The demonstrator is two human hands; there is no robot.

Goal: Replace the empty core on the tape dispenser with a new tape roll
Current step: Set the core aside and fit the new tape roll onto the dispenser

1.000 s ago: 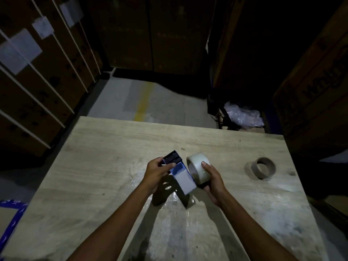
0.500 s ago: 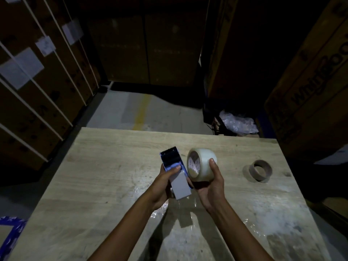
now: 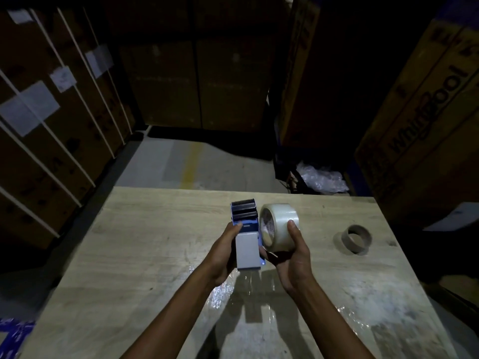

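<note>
Tape dispenser (image 3: pixel 247 239) clamped in left hand (image 3: pixel 223 257), new tape roll (image 3: pixel 278 226) gripped in right hand (image 3: pixel 291 260) touching its side; misaligned seating risks jamming.

We see two bare forearms, no sleeves, watch or rings on them; our left hand (image 3: pixel 223 257) and right hand (image 3: pixel 293 260) wear no gloves.

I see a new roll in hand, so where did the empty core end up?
The core lies on the table, toward its right edge, apart from the right hand that holds the roll.
</note>
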